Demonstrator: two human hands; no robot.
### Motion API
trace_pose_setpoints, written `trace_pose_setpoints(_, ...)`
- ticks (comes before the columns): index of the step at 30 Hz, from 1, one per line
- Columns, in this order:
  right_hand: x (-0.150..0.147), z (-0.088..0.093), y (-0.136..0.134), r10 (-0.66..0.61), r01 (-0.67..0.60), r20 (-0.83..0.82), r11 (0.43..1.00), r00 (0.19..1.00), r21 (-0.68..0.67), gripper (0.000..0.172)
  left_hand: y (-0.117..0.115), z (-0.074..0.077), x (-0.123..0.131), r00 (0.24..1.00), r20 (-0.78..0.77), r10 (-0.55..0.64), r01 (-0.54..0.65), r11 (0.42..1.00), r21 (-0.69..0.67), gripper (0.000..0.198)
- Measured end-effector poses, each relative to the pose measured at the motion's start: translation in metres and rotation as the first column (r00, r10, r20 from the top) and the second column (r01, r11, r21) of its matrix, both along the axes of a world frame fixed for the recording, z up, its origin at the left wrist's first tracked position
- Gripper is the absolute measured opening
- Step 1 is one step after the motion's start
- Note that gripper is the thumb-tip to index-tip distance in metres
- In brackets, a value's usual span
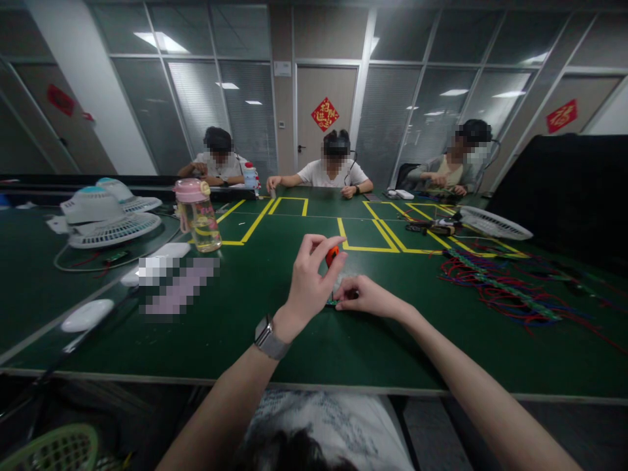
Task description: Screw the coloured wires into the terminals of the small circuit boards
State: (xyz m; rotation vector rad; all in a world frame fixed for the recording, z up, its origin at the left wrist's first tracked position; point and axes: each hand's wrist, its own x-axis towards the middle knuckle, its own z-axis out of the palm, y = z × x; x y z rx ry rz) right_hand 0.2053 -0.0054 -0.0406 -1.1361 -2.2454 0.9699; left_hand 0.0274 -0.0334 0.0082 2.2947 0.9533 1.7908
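Observation:
My left hand (310, 280) is raised over the green table (304, 347) with its fingers pinched on a small orange object (332, 254), possibly a lighter. A watch sits on that wrist. My right hand (367, 296) rests on the table just to the right, fingers closed and pressing a small dark green piece (332, 303), apparently cord, against the surface. The two hands almost touch. Most of that piece is hidden under the fingers.
A pink-lidded bottle (200, 216) and white fans (105, 219) stand at the left. A pile of red, blue and green cords (495, 284) lies at the right, beside another fan (493, 224). Yellow tape marks boxes mid-table. Three people sit at the far side.

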Motion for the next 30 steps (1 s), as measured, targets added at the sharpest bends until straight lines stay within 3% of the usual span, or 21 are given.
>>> trace_pose_setpoints(6,-0.0001,0.0000,-0.0002,-0.001,0.001,-0.002,1.000,1.000,-0.013,0.025,0.0028,-0.0023,0.0018,0.980,0.101,-0.170,0.178,0.981,-0.079,0.033)
trace_pose_setpoints(13,-0.0003,0.0000,0.0000,0.005,-0.005,0.001,1.000,1.000,0.002,0.025,0.0030,-0.0003,-0.0001,0.996,0.074,-0.043,0.047,0.998,-0.042,0.019)
trace_pose_setpoints(19,-0.0001,0.0008,0.0005,0.012,-0.012,0.014,1.000,1.000,0.004,0.025,0.0070,-0.0048,0.0019,0.937,0.232,-0.260,0.311,0.925,-0.218,0.037)
trace_pose_setpoints(21,0.0001,0.0005,0.0008,0.013,-0.013,0.019,1.000,1.000,0.011,0.024,0.0075,-0.0050,0.0023,0.939,0.253,-0.232,0.288,0.933,-0.215,0.033)
trace_pose_setpoints(26,0.0001,0.0005,0.0005,0.010,-0.011,0.028,1.000,1.000,0.021,0.023,0.0054,-0.0016,-0.0012,0.991,0.131,-0.001,0.018,0.991,-0.133,0.021)
trace_pose_setpoints(28,0.0000,0.0010,0.0001,0.012,-0.012,0.021,1.000,1.000,0.013,0.025,0.0059,-0.0023,-0.0021,0.993,0.119,-0.016,0.034,0.988,-0.151,0.028)
trace_pose_setpoints(30,-0.0002,0.0016,-0.0002,0.016,-0.016,0.018,1.000,1.000,0.010,0.025,0.0070,-0.0041,-0.0016,0.981,0.157,-0.114,0.142,0.973,-0.183,0.036)
